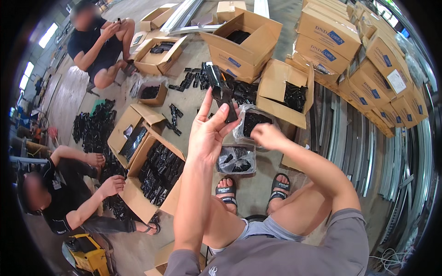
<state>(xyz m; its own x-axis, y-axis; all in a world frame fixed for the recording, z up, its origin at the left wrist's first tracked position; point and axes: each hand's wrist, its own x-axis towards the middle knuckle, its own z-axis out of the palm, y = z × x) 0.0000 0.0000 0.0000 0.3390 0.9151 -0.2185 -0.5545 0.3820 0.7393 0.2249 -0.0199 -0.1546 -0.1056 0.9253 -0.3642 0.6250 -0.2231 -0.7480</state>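
I have the left hand (pixel 209 126) raised in the middle of my view, its fingers closed around a glossy black plastic part (pixel 223 94). The part is held up above the floor (pixel 198 50), tilted, with its hollow end uppermost and the thumb across its lower section. The right hand (pixel 269 135) is lower and to the right, at the near right side of a plastic-lined box (pixel 238 130) of small black pieces. Its fingers look curled, but I cannot tell how far they are closed, or whether they hold anything or touch the box.

Just below that I see a smaller box (pixel 237 173) with clear bags and black pieces, in front of the sandals (pixel 225 188). To the left, a large open carton (pixel 133 198) is filled with black parts; a seated co-worker (pixel 57 198) has one hand beside its edge. Another co-worker (pixel 94 50) sits farther back. Stacked cartons (pixel 324 34) fill the upper right, near long metal profiles (pixel 354 152).
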